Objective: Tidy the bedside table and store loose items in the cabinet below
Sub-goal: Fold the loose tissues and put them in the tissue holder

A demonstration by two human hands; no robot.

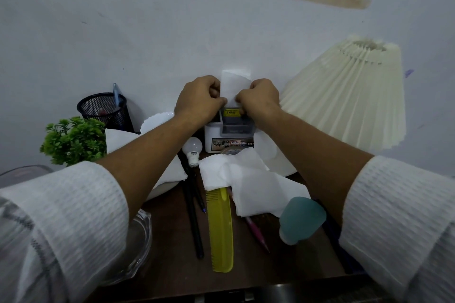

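Our left hand [199, 98] and right hand [258, 98] both pinch a paper slip [235, 83] just above a white box [213, 139] by the pale wall [147, 32]. Nearer us, tissues [258, 187] and a yellow comb [220, 229] litter the dark table [172, 229]; a lampshade [349, 101] stands right of the hands.

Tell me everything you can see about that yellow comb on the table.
The yellow comb looks like translucent plastic, one long piece with teeth along its left edge. It lies flat on the dark table, lengthwise away from the person, its far end at the edge of a white tissue. A black pen lies left of it; nothing holds it.
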